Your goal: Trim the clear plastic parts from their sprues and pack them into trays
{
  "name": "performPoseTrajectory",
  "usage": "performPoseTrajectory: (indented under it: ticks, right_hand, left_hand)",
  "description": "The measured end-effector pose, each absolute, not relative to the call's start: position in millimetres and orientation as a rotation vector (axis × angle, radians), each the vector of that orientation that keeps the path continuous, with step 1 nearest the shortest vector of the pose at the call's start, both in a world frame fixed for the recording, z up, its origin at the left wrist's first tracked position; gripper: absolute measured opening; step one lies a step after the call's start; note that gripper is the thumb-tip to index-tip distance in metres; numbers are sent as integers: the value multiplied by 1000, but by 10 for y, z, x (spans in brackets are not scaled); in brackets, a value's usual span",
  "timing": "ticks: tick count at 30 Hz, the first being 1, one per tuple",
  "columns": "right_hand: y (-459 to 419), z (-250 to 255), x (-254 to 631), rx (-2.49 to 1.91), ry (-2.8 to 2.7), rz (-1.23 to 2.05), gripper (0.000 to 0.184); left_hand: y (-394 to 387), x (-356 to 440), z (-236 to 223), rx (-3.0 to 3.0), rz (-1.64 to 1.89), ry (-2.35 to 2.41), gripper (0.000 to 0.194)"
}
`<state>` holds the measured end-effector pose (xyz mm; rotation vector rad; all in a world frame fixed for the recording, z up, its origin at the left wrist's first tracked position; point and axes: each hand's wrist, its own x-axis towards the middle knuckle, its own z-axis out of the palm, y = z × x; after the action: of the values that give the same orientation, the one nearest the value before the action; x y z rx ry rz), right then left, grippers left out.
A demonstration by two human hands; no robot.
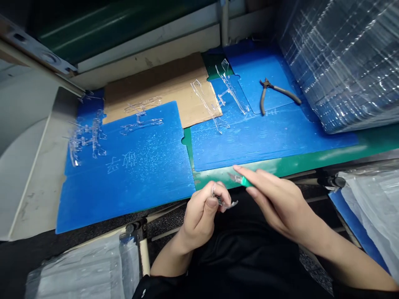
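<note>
My left hand (202, 209) is closed on a small clear plastic part (230, 205), whose end sticks out past the fingers; the rest of it is hidden. Just to the right, my right hand (274, 197) grips a craft knife (245, 182) with a green handle. Its blade points left, above the left hand and apart from the part. Clear molded plastic pieces on sprues lie on the work surface: a cluster (89, 139) at the left, one piece (141, 118) in the middle, another (222, 97) toward the back right.
Cutting pliers (270, 92) lie with handles spread on a blue sheet (218, 145). Brown cardboard (149, 77) sits at the back. A tall stack of clear plastic trays (352, 70) stands at the right. Bagged items (90, 265) are below the table at the lower left.
</note>
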<state>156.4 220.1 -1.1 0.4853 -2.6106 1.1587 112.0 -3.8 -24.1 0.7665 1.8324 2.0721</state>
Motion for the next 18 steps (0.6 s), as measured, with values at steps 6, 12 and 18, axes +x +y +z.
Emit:
performPoseTrajectory:
  ticks: [6, 12, 18]
  right_hand:
    - [2119, -6, 1665, 591, -2538, 1010, 50]
    - [2144, 58, 1724, 630, -2537, 1075, 48]
    - [2207, 89, 1785, 658, -2558, 1148, 47]
  left_hand:
    - [4, 1149, -366, 747, 2073, 1875, 36]
    - [35, 1158, -253, 908, 2007, 1976, 36]
    - [75, 1160, -223, 963, 2012, 1958, 39]
